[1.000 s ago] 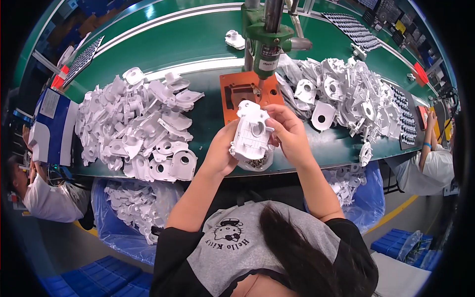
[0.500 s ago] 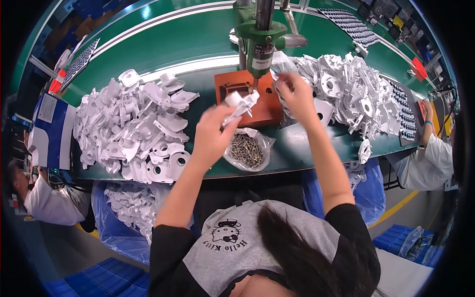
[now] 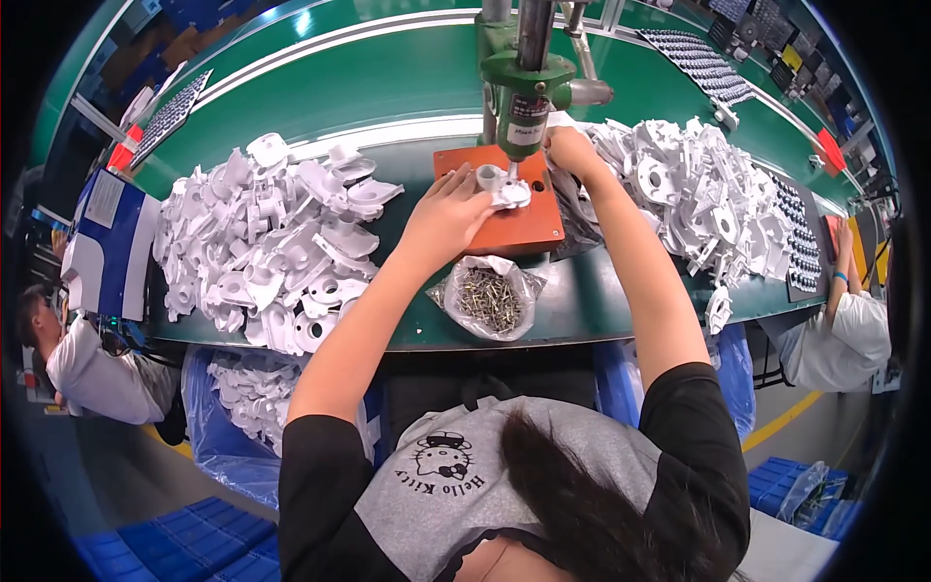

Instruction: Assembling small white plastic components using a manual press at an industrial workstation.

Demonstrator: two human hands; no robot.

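Note:
My left hand (image 3: pixel 448 211) holds a white molded plastic part (image 3: pixel 506 189) on top of the orange fixture block (image 3: pixel 519 229), its fingers and thumb against the part's left side. Directly above, the green drill-press-like machine (image 3: pixel 524 107) brings its thin tip down to the part. My right hand (image 3: pixel 574 155) is right of the machine head, by the near end of the right-hand pile. Its fingers are curled and partly hidden there, so what they hold does not show. In front of the block stands a clear plastic bag of small screws (image 3: pixel 489 299).
White plastic parts are heaped in a left pile (image 3: pixel 267 233) and a right pile (image 3: pixel 693 189). Blue lined bins (image 3: pixel 208 427) stand below the bench edge. A blue-and-white box (image 3: pixel 105 242) sits at the left. Co-workers (image 3: pixel 92 359) are at both sides.
My left hand has lowered the white plastic part from a tilted hold onto the orange block, under the machine tip. My right hand has moved slightly away, beside the machine head.

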